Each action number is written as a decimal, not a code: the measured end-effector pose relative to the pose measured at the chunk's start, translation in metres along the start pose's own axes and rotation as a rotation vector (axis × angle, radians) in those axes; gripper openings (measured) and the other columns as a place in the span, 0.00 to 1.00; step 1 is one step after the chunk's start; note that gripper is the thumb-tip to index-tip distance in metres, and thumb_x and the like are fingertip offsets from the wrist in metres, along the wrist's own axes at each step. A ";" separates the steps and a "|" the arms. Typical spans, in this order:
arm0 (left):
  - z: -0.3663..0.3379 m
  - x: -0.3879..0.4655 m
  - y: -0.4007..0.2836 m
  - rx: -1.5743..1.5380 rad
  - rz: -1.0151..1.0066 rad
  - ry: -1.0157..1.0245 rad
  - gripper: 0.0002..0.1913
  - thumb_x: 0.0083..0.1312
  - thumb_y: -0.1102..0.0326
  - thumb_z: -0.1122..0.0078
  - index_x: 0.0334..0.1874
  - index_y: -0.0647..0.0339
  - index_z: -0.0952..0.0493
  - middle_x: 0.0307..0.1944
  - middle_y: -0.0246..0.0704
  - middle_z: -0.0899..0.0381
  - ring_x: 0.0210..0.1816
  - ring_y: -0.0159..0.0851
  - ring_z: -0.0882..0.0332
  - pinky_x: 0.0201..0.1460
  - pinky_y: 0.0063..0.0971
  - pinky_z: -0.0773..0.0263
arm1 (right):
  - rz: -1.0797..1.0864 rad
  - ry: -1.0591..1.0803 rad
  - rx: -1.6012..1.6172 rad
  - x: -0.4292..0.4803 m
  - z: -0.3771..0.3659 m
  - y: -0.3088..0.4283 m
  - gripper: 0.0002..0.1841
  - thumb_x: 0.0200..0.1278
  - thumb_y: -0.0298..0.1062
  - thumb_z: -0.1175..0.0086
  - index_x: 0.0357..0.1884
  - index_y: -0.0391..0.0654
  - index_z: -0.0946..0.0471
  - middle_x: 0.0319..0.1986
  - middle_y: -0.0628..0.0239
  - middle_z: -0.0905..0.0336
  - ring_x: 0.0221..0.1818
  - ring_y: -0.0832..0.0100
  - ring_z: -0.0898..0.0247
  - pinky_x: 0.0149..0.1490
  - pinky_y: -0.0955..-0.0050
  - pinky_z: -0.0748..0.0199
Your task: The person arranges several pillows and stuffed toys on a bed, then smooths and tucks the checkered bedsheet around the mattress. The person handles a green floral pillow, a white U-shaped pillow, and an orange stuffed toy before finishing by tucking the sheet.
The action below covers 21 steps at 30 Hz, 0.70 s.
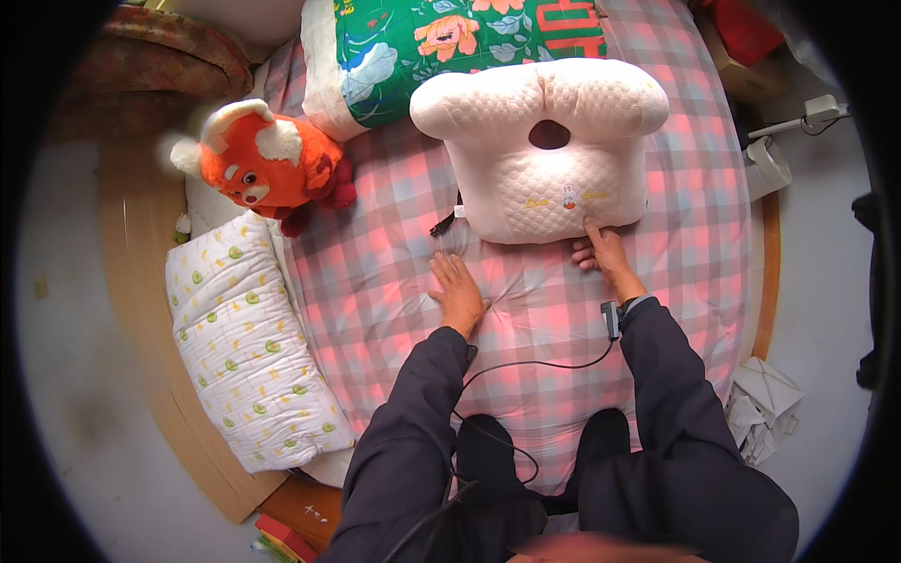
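Observation:
A white quilted pillow (486,183) with two rounded lobes, a round hole and an embroidered rabbit lies on the pink-and-grey checked bedsheet (535,310). My right hand (600,252) is at the pillow's lower edge. One digit rests on its surface while the other fingers curl beside the edge; whether they pinch it is not clear. Palm down on the sheet, my left hand (459,291) is spread and holds nothing, below and left of the pillow. A black strap end (442,225) and a small white tag (460,211) stick out from the pillow's left side.
Left of the pillow sits an orange plush toy (281,165). A folded avocado-print quilt (253,345) lies along the bed's left side. Behind the pillow is a green floral pillow (450,42). A black cable (535,363) runs from a device (611,321) at my right wrist.

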<state>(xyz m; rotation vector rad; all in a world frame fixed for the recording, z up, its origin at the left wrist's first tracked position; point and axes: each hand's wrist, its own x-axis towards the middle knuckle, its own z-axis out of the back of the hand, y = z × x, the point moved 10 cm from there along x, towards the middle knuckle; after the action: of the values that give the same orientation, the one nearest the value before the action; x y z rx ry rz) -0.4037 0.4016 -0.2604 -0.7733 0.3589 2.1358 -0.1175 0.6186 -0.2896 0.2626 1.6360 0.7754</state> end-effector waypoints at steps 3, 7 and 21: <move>-0.002 0.002 0.000 -0.010 0.000 -0.005 0.76 0.55 0.47 0.09 0.92 0.73 0.60 0.93 0.63 0.73 0.93 0.70 0.76 0.75 0.84 0.35 | 0.031 0.080 -0.157 -0.004 -0.001 -0.018 0.32 0.81 0.60 0.34 0.56 0.34 0.20 0.38 0.58 0.12 0.26 0.70 0.14 0.26 0.75 0.17; -0.005 0.005 0.002 -0.022 0.015 0.005 0.75 0.55 0.48 0.09 0.92 0.71 0.60 0.93 0.62 0.72 0.93 0.70 0.76 0.77 0.84 0.37 | 0.066 0.095 -0.157 0.001 0.001 -0.033 0.23 0.86 0.50 0.40 0.54 0.34 0.20 0.31 0.59 0.13 0.23 0.70 0.16 0.24 0.75 0.21; -0.008 0.009 0.011 -0.003 0.021 -0.059 0.73 0.55 0.46 0.10 0.92 0.71 0.55 0.93 0.63 0.68 0.93 0.71 0.70 0.75 0.87 0.39 | 0.068 0.063 -0.183 0.026 0.009 -0.050 0.22 0.91 0.49 0.46 0.51 0.34 0.20 0.28 0.59 0.14 0.22 0.70 0.16 0.25 0.74 0.20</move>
<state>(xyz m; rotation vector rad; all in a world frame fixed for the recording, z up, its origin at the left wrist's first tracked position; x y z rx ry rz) -0.4134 0.3964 -0.2719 -0.7088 0.3346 2.1747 -0.1031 0.5992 -0.3406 0.1653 1.6093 0.9875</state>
